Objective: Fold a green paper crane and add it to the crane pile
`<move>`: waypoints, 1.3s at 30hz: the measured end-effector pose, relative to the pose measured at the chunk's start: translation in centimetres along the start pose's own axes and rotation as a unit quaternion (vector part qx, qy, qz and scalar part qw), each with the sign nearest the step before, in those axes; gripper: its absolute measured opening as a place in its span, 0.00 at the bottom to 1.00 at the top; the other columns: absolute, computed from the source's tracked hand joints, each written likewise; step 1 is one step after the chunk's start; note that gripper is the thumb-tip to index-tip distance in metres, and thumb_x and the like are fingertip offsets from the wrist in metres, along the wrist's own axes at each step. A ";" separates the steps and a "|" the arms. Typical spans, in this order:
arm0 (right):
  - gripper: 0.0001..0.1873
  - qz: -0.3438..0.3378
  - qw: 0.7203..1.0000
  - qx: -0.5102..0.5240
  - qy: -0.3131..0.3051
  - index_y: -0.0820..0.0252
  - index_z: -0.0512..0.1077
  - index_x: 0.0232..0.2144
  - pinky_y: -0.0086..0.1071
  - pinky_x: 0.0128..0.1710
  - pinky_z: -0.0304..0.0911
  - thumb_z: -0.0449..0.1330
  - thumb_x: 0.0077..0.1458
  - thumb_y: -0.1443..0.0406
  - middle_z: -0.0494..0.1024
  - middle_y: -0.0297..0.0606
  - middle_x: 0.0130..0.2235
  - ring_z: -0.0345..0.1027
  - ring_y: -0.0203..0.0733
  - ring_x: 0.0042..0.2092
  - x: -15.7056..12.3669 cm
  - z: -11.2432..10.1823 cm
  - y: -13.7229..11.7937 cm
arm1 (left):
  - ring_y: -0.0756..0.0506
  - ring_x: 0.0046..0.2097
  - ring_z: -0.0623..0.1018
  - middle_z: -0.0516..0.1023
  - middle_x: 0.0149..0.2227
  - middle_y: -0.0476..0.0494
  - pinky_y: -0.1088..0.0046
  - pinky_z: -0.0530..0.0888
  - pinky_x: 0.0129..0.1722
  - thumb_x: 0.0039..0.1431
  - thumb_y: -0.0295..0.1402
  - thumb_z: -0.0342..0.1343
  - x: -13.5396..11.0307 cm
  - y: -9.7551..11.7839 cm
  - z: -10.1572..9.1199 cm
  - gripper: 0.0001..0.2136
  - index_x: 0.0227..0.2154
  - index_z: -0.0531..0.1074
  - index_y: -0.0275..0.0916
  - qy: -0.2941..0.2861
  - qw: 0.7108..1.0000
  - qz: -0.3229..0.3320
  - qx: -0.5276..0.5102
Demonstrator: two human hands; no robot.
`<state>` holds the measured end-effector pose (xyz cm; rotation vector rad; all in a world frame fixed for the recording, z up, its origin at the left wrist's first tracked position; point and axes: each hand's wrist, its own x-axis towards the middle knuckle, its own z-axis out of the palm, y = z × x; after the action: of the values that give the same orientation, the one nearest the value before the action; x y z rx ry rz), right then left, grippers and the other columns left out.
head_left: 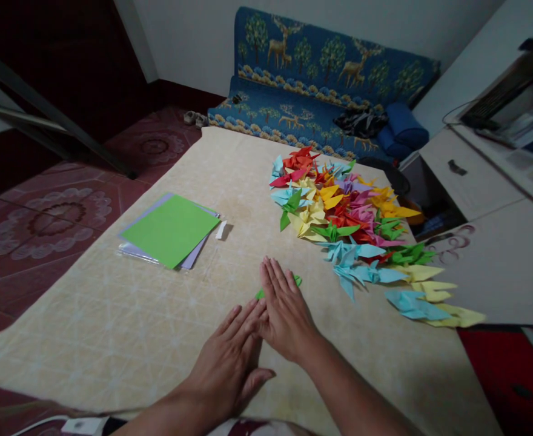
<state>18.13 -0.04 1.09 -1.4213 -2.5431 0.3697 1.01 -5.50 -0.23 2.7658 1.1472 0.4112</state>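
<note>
A small piece of folded green paper (pixel 298 280) lies on the table, mostly hidden under my hands, with only bits of its edges showing. My right hand (pixel 287 309) rests flat across it, its fingers stretched forward. Beside it, my left hand (pixel 230 354) is flat too, fingertips at the paper's near left edge and tucked against the right hand, thumb spread apart. To the right spreads a pile of folded paper cranes (pixel 339 206) in red, yellow, blue, green, pink and orange.
A stack of green and purple paper sheets (pixel 171 230) lies on the left of the cloth-covered table (pixel 112 327), with a small white scrap (pixel 221 230) beside it. Behind stands a blue deer-patterned sofa (pixel 284 103). A white cabinet (pixel 493 254) is on the right.
</note>
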 end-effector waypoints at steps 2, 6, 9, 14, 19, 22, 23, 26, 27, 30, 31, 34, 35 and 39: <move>0.46 0.000 0.999 -0.037 -0.005 0.71 0.38 0.67 0.53 0.66 0.37 0.45 0.60 0.45 0.37 0.51 0.69 0.27 0.51 0.70 0.0 -0.5 1.3 | 0.37 0.67 0.55 0.56 0.66 0.31 0.59 0.55 0.63 0.60 0.50 0.50 -0.2 -0.1 -0.2 0.36 0.63 0.55 0.27 0.000 1.000 -0.004 0.012; 0.44 0.028 0.994 -0.102 0.015 0.70 0.41 0.67 0.54 0.65 0.37 0.47 0.61 0.46 0.39 0.51 0.69 0.29 0.53 0.70 0.3 -0.7 4.0 | 0.40 0.66 0.59 0.57 0.66 0.40 0.62 0.54 0.64 0.61 0.47 0.50 -1.3 -0.5 -0.8 0.34 0.64 0.53 0.33 -0.009 0.999 -0.013 0.042; 0.38 0.071 0.988 -0.128 0.051 0.70 0.44 0.67 0.53 0.65 0.39 0.48 0.63 0.53 0.44 0.52 0.69 0.34 0.52 0.69 0.7 -0.6 5.9 | 0.40 0.64 0.63 0.60 0.65 0.44 0.61 0.58 0.62 0.61 0.44 0.52 -2.5 -0.9 -1.3 0.30 0.63 0.56 0.38 0.001 0.998 -0.012 0.062; 0.27 0.116 0.981 -0.071 0.139 0.68 0.56 0.62 0.48 0.61 0.52 0.50 0.63 0.64 0.62 0.53 0.62 0.55 0.50 0.63 0.3 -1.1 7.3 | 0.41 0.55 0.74 0.76 0.53 0.44 0.64 0.71 0.52 0.61 0.33 0.54 -4.0 -1.8 -2.3 0.18 0.54 0.70 0.39 0.078 0.997 0.016 -0.002; 0.12 0.092 0.988 -0.009 0.123 0.59 0.72 0.45 0.40 0.51 0.64 0.60 0.57 0.65 0.74 0.43 0.46 0.67 0.48 0.50 -1.1 -2.3 5.0 | 0.46 0.44 0.78 0.80 0.40 0.40 0.69 0.76 0.44 0.60 0.21 0.50 -4.0 -1.6 -2.8 0.12 0.45 0.73 0.36 0.179 0.968 -0.011 -0.176; 0.10 0.122 0.988 -0.006 0.096 0.57 0.73 0.41 0.39 0.48 0.65 0.61 0.55 0.66 0.74 0.41 0.42 0.68 0.47 0.47 -1.9 -2.8 3.3 | 0.44 0.50 0.76 0.77 0.46 0.36 0.65 0.75 0.48 0.59 0.19 0.49 -2.8 -0.9 -2.7 0.18 0.52 0.69 0.36 0.196 0.965 -0.014 -0.173; 0.10 0.139 0.986 -0.009 0.088 0.57 0.73 0.41 0.39 0.46 0.66 0.61 0.55 0.67 0.74 0.41 0.41 0.68 0.47 0.46 -2.2 -2.9 2.8 | 0.43 0.54 0.73 0.76 0.50 0.35 0.63 0.74 0.51 0.60 0.20 0.49 -2.3 -0.6 -2.7 0.21 0.55 0.66 0.37 0.180 0.970 -0.017 -0.162; 0.10 0.176 0.980 -0.030 0.089 0.58 0.73 0.41 0.42 0.45 0.66 0.60 0.55 0.67 0.75 0.43 0.41 0.69 0.50 0.45 -3.0 -3.0 1.1 | 0.40 0.64 0.62 0.64 0.62 0.32 0.56 0.68 0.59 0.61 0.25 0.51 -0.5 0.0 -2.2 0.27 0.63 0.55 0.35 0.102 0.986 -0.025 -0.131; 0.11 0.175 0.978 -0.032 0.106 0.58 0.73 0.43 0.44 0.46 0.65 0.59 0.56 0.67 0.75 0.44 0.44 0.68 0.51 0.47 -3.3 -2.9 0.4 | 0.39 0.65 0.59 0.61 0.64 0.31 0.55 0.66 0.60 0.60 0.28 0.52 0.1 0.2 -1.9 0.29 0.64 0.53 0.34 0.075 0.990 -0.028 -0.120; 0.20 0.131 0.979 0.009 0.158 0.61 0.65 0.56 0.47 0.56 0.60 0.50 0.62 0.66 0.69 0.48 0.56 0.62 0.52 0.58 -3.6 -2.1 -1.6 | 0.39 0.67 0.55 0.57 0.66 0.33 0.54 0.61 0.63 0.60 0.31 0.54 1.3 0.6 -0.7 0.32 0.65 0.50 0.34 0.028 0.995 -0.008 -0.091; 0.24 0.116 0.981 0.029 0.154 0.62 0.59 0.60 0.47 0.59 0.57 0.48 0.63 0.65 0.65 0.48 0.60 0.57 0.50 0.62 -3.6 -1.7 -2.3 | 0.39 0.67 0.54 0.56 0.66 0.34 0.54 0.59 0.64 0.60 0.31 0.53 1.6 0.7 -0.3 0.33 0.65 0.49 0.34 0.019 0.996 0.000 -0.086; 0.33 0.081 0.990 0.065 0.099 0.65 0.41 0.67 0.47 0.63 0.52 0.46 0.65 0.62 0.51 0.46 0.68 0.43 0.49 0.68 -3.6 -0.2 -4.0 | 0.37 0.68 0.51 0.51 0.68 0.33 0.54 0.58 0.64 0.58 0.32 0.53 1.8 0.9 0.6 0.35 0.66 0.48 0.33 0.015 0.997 -0.005 -0.081; 0.36 0.070 0.992 0.065 0.083 0.66 0.38 0.68 0.48 0.64 0.52 0.47 0.64 0.60 0.47 0.46 0.69 0.40 0.50 0.69 -3.6 0.2 -4.2 | 0.37 0.68 0.51 0.50 0.68 0.33 0.54 0.58 0.64 0.57 0.32 0.52 1.8 0.9 0.6 0.35 0.66 0.48 0.32 0.019 0.996 -0.009 -0.081; 0.47 0.051 0.997 0.029 0.058 0.69 0.32 0.68 0.53 0.64 0.48 0.51 0.61 0.50 0.38 0.50 0.70 0.34 0.56 0.69 -4.2 1.3 -3.6 | 0.39 0.69 0.49 0.47 0.69 0.35 0.57 0.55 0.65 0.58 0.33 0.50 1.3 0.5 -0.3 0.35 0.67 0.44 0.31 -0.009 0.996 -0.003 -0.084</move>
<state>17.01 -5.60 0.74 -1.5078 -2.3565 0.3639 2.14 -4.92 0.44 2.6161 1.0634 0.4600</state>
